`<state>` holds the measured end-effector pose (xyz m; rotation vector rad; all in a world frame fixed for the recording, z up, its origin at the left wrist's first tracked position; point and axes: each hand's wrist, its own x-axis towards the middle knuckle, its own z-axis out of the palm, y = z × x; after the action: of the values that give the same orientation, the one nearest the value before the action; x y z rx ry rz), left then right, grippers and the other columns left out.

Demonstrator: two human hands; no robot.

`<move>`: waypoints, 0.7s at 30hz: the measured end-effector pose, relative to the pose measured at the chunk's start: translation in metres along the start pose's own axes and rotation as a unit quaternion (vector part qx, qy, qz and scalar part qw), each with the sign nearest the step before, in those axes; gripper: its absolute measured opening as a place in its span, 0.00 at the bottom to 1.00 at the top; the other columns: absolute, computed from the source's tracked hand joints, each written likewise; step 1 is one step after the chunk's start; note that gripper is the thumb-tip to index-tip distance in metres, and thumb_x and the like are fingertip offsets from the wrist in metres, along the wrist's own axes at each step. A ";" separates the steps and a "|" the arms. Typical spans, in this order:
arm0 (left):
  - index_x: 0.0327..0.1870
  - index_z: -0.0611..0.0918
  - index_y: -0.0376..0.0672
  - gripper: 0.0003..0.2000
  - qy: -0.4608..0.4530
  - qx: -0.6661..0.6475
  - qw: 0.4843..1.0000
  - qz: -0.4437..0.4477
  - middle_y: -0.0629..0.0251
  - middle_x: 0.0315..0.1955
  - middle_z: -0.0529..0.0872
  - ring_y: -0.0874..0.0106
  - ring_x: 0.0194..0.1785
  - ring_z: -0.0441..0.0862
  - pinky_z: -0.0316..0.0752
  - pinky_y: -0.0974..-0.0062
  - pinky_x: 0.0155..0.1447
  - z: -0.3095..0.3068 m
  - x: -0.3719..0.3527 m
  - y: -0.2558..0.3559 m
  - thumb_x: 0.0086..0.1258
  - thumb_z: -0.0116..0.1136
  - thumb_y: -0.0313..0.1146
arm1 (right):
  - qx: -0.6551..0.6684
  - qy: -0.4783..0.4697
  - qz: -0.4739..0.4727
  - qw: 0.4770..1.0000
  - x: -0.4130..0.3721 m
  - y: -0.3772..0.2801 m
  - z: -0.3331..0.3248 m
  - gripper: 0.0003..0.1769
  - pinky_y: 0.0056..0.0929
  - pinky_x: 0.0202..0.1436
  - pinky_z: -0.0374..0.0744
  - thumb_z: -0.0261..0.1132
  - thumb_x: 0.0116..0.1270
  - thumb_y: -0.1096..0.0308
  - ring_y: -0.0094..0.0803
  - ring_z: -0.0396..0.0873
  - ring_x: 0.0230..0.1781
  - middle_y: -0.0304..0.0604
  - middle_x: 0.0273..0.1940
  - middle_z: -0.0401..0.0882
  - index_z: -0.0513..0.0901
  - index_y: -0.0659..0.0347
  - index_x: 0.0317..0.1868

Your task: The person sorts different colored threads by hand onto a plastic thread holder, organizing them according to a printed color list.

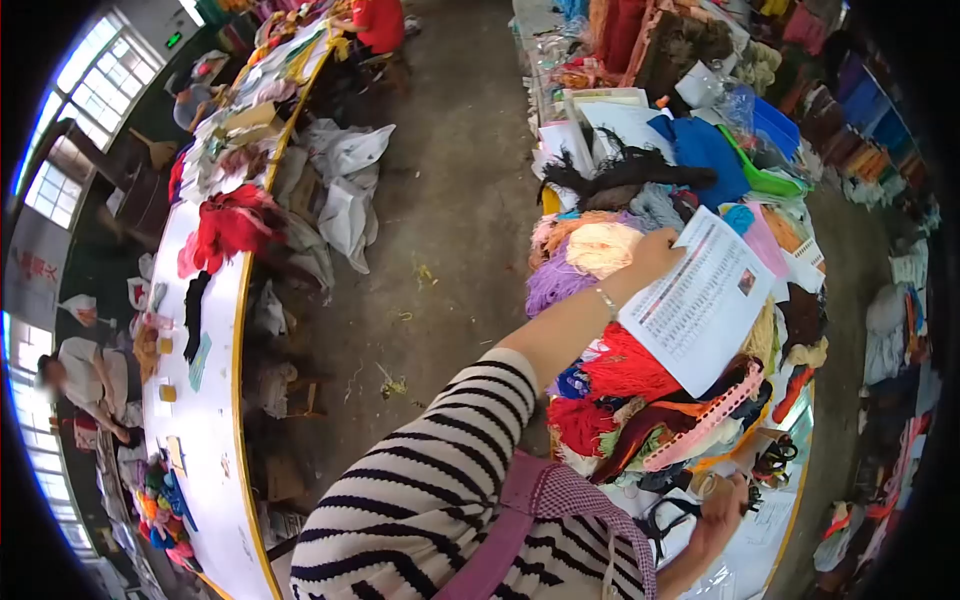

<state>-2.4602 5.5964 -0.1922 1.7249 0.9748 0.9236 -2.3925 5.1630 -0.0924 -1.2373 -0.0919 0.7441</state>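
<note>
My left hand (pixel 655 256) reaches out over the yarn heap and grips the left edge of a printed sheet (pixel 695 300). The sheet lies tilted over red yarn (pixel 625 365) and has a small picture on it. Close to my body, my right hand (pixel 715 518) has its fingers curled; what is in them is too small to tell. Beside its fingertips are a small round clear item (pixel 703 485) and dark-handled scissors (pixel 775 458). A pink perforated strip (pixel 705 418) lies across the yarn. Cream yarn (pixel 603 250) sits by my left wrist.
Black yarn (pixel 630 175), a blue tray (pixel 775 128) and a green tray (pixel 760 172) are farther along my table. Across the aisle (pixel 430 200), a long white table (pixel 215 400) holds red yarn (pixel 235 228). Other people (pixel 85 375) are at its far side and far end.
</note>
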 end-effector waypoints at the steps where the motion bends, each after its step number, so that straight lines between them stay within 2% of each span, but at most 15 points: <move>1: 0.30 0.81 0.38 0.14 -0.007 -0.005 1.000 0.003 0.51 0.30 0.84 0.55 0.37 0.82 0.74 0.59 0.42 0.005 -0.005 0.003 0.56 0.63 0.42 | -0.043 0.008 0.027 0.999 0.006 0.007 0.012 0.17 0.16 0.16 0.47 0.54 0.74 0.63 0.11 0.49 0.14 0.25 0.18 0.53 0.73 0.65 0.57; 3: 0.28 0.80 0.38 0.16 -0.051 -0.033 0.996 -0.060 0.53 0.28 0.84 0.58 0.34 0.82 0.74 0.62 0.39 -0.014 -0.004 0.000 0.54 0.66 0.44 | -0.102 -0.050 0.002 0.993 0.021 0.022 0.027 0.17 0.16 0.16 0.48 0.55 0.74 0.62 0.12 0.50 0.13 0.26 0.19 0.58 0.73 0.64 0.56; 5: 0.28 0.79 0.38 0.17 -0.020 -0.059 0.997 -0.051 0.53 0.27 0.83 0.59 0.33 0.81 0.73 0.63 0.37 -0.009 0.001 -0.013 0.54 0.67 0.45 | -0.142 -0.028 0.009 0.989 0.029 0.031 0.055 0.15 0.13 0.16 0.50 0.57 0.73 0.64 0.11 0.53 0.14 0.30 0.27 0.69 0.77 0.59 0.55; 8: 0.31 0.79 0.39 0.17 0.017 -0.016 0.998 -0.063 0.51 0.28 0.83 0.56 0.35 0.81 0.73 0.60 0.38 -0.022 0.006 0.015 0.54 0.66 0.45 | -0.213 -0.037 0.004 0.976 0.031 0.043 0.076 0.15 0.10 0.18 0.50 0.58 0.72 0.65 0.09 0.54 0.16 0.33 0.34 0.73 0.77 0.59 0.57; 9: 0.32 0.79 0.39 0.17 0.015 -0.004 0.997 -0.080 0.50 0.30 0.83 0.54 0.37 0.81 0.73 0.59 0.39 -0.030 0.006 0.032 0.54 0.66 0.45 | -0.258 -0.082 -0.010 0.963 0.036 0.050 0.075 0.18 0.10 0.17 0.51 0.58 0.72 0.61 0.09 0.55 0.16 0.37 0.39 0.79 0.76 0.59 0.58; 11: 0.34 0.78 0.39 0.16 0.050 0.002 0.998 -0.034 0.48 0.34 0.82 0.51 0.41 0.80 0.73 0.57 0.42 -0.015 0.020 0.031 0.55 0.64 0.44 | -0.157 -0.113 0.110 0.975 0.051 0.061 0.080 0.22 0.10 0.17 0.52 0.56 0.73 0.56 0.09 0.55 0.16 0.44 0.50 0.80 0.74 0.61 0.61; 12: 0.34 0.78 0.39 0.16 0.059 0.000 0.998 -0.003 0.48 0.35 0.82 0.51 0.41 0.80 0.73 0.57 0.43 -0.009 0.022 0.030 0.55 0.64 0.43 | -0.088 -0.089 0.172 0.977 0.050 0.062 0.100 0.27 0.13 0.16 0.52 0.56 0.72 0.51 0.11 0.53 0.14 0.48 0.57 0.78 0.71 0.62 0.63; 13: 0.34 0.78 0.39 0.16 0.065 -0.004 0.998 0.026 0.47 0.36 0.82 0.51 0.42 0.80 0.73 0.57 0.43 -0.006 0.017 0.032 0.55 0.63 0.43 | -0.024 -0.154 0.214 0.964 0.065 0.071 0.099 0.30 0.15 0.15 0.51 0.56 0.71 0.48 0.13 0.50 0.14 0.48 0.58 0.76 0.69 0.63 0.63; 15: 0.34 0.78 0.39 0.16 0.053 -0.034 0.998 -0.011 0.48 0.35 0.82 0.52 0.41 0.80 0.73 0.58 0.42 -0.016 -0.003 0.049 0.54 0.63 0.42 | 0.129 -0.152 0.304 0.932 0.070 0.081 0.126 0.31 0.14 0.14 0.50 0.57 0.70 0.48 0.16 0.48 0.13 0.44 0.45 0.81 0.68 0.64 0.62; 16: 0.34 0.78 0.39 0.16 0.066 -0.030 0.997 -0.013 0.48 0.35 0.82 0.52 0.41 0.80 0.73 0.58 0.42 -0.018 -0.014 0.048 0.54 0.63 0.42 | 0.123 -0.163 0.310 0.929 0.082 0.090 0.121 0.31 0.14 0.14 0.50 0.57 0.70 0.48 0.16 0.48 0.13 0.44 0.45 0.81 0.68 0.64 0.62; 18: 0.34 0.78 0.39 0.15 0.043 -0.040 0.998 0.031 0.50 0.34 0.82 0.53 0.36 0.79 0.72 0.58 0.39 -0.037 -0.028 0.044 0.52 0.63 0.40 | 0.178 -0.269 0.289 0.901 0.116 0.115 0.118 0.26 0.15 0.14 0.50 0.59 0.69 0.50 0.17 0.46 0.13 0.34 0.26 0.69 0.71 0.63 0.57; 19: 0.34 0.78 0.39 0.15 0.053 -0.034 0.997 0.035 0.50 0.34 0.82 0.53 0.36 0.79 0.72 0.58 0.39 -0.051 -0.030 0.038 0.52 0.63 0.40 | 0.190 -0.143 0.296 0.925 0.093 0.099 0.145 0.22 0.17 0.14 0.49 0.60 0.69 0.53 0.17 0.46 0.13 0.31 0.21 0.51 0.72 0.61 0.53; 21: 0.29 0.79 0.40 0.13 0.088 -0.027 0.995 0.048 0.53 0.28 0.81 0.55 0.32 0.79 0.71 0.59 0.35 -0.066 -0.040 0.020 0.48 0.64 0.38 | 0.233 -0.139 0.342 0.900 0.113 0.100 0.145 0.20 0.19 0.13 0.47 0.60 0.70 0.55 0.18 0.46 0.13 0.30 0.18 0.51 0.72 0.59 0.53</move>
<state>-2.5310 5.5785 -0.1600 1.6778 0.9790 1.1704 -2.4178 5.3577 -0.1645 -0.6768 0.2933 1.4593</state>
